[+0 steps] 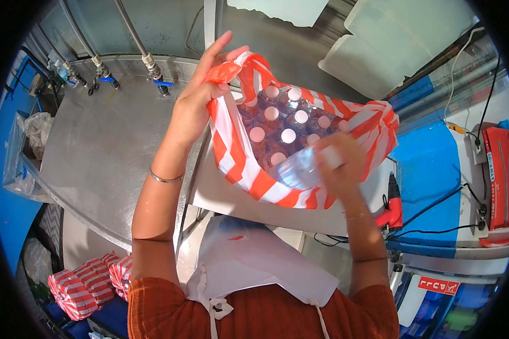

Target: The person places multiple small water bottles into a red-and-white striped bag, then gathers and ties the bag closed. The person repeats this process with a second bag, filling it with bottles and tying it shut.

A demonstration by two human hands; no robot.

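My left hand [203,89] grips the rim of a red-and-white striped plastic bag [241,169], with some fingers spread past its edge. Several clear plastic bottles with pale caps [271,113] stand upright inside it. In my right hand [339,161] is another clear bottle [299,169], tilted and blurred, over the near side of the bag's mouth. The bag rests on a white tabletop [233,203]. Its far right side is bunched up in folds.
To the left is a stainless steel counter [106,148] with blue-handled valves [155,76] on pipes. A red heat gun [392,207] and black cables lie at the right. Wrapped striped bundles [82,288] sit low on the left. A blue panel [428,182] borders the table.
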